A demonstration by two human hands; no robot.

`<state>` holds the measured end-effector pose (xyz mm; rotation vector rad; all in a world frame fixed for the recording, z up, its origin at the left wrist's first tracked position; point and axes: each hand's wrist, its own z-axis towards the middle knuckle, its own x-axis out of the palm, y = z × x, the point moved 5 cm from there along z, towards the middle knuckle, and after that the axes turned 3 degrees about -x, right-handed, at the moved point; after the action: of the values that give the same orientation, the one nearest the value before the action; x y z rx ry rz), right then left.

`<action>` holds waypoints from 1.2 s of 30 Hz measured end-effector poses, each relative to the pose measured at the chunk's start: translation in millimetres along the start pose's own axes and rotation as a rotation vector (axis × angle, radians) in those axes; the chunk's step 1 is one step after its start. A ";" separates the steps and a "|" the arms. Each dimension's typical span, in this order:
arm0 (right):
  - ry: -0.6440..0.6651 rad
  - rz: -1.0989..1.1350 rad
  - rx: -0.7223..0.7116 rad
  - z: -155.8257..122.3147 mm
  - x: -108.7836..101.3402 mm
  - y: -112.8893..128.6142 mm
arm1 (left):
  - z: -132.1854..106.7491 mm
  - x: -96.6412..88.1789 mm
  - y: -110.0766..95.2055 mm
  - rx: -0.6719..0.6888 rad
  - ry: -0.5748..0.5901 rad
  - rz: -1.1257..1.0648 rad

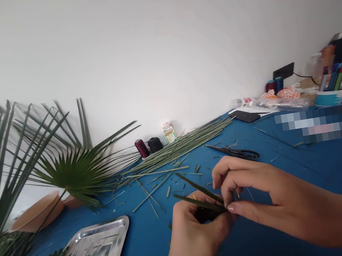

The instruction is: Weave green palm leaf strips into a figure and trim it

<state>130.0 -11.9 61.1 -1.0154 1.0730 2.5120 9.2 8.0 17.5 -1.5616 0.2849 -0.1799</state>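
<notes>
My left hand (195, 232) is closed around dark green palm leaf strips (200, 189), and two strip ends stick up past the thumb and forefinger. Against the near end of the strips, thumb and forefinger of my right hand (259, 196) are pinched together, touching the piece. The part inside my left palm is hidden. Behind my right hand lies a pair of black scissors (238, 151) on the blue tabletop (167, 249). Short leaf offcuts (168, 191) are scattered beyond my left hand.
Long leaf strips (186, 145) lie along the wall beside thread spools (142, 148). At left are a palm fan leaf (72, 171), an orange basin (40, 213) and a metal tray (119, 235) holding green leaf pieces. A phone (244, 116) and a pen tub (331, 97) sit at right.
</notes>
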 end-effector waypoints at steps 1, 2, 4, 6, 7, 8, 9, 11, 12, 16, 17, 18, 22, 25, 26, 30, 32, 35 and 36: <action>-0.002 0.018 0.012 0.3 -0.8 -0.1 | 1.3 1.1 1.0 -0.026 0.028 -0.039; -0.003 0.024 0.017 0.4 -1.1 -0.1 | 2.4 2.0 1.8 -0.047 0.052 -0.066; 0.011 -0.002 0.001 0.3 -0.1 0.8 | 3.9 2.0 3.4 -0.077 0.063 -0.087; 0.026 -0.051 -0.018 -0.1 2.0 1.3 | 4.3 0.2 4.6 -0.102 0.024 -0.086; 0.028 -0.070 -0.015 -0.3 3.1 1.0 | 4.1 -0.7 5.1 -0.114 -0.001 -0.084; 0.027 -0.083 -0.005 -0.3 4.0 0.5 | 3.8 -1.3 5.2 -0.120 -0.026 -0.083; 0.022 -0.094 0.008 -0.2 4.8 0.0 | 3.4 -1.7 4.9 -0.118 -0.045 -0.082; 0.034 -0.119 0.033 0.7 7.4 -0.6 | 2.7 -2.0 4.0 -0.098 -0.068 -0.080; 0.047 -0.132 0.029 1.5 9.0 -0.3 | 2.6 -2.0 3.9 -0.089 -0.071 -0.079; 0.055 -0.077 0.008 6.2 9.9 0.5 | 2.8 -1.8 6.3 -0.086 -0.015 -0.157; 0.048 -0.029 0.026 7.5 8.4 -0.7 | 2.7 -1.1 6.6 -0.082 0.023 -0.191; 0.046 0.022 0.054 8.7 6.7 -2.4 | 2.5 -0.3 6.6 -0.075 0.063 -0.222; 0.048 0.135 0.101 11.6 -1.4 -5.4 | 0.0 1.7 7.3 -0.077 0.170 -0.270; 0.044 0.159 0.098 11.1 -4.6 -5.4 | -2.1 1.9 8.3 -0.100 0.184 -0.271; 0.041 0.167 0.099 10.7 -4.8 -5.3 | -2.8 2.2 8.3 -0.105 0.189 -0.273; 0.024 0.210 0.097 9.6 -1.9 -4.1 | -4.6 3.3 8.3 -0.123 0.204 -0.301; 0.026 0.234 0.104 9.6 0.4 -3.6 | -4.5 3.1 7.8 -0.113 0.195 -0.297; 0.022 0.262 0.125 9.8 1.5 -3.0 | -3.8 2.7 7.1 -0.098 0.176 -0.271; 0.023 0.271 0.130 9.7 1.6 -2.7 | -3.5 2.7 7.0 -0.099 0.170 -0.265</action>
<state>125.1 -3.2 63.3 -0.9197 1.4481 2.5964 10.2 3.9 10.5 -1.6826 0.2206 -0.5139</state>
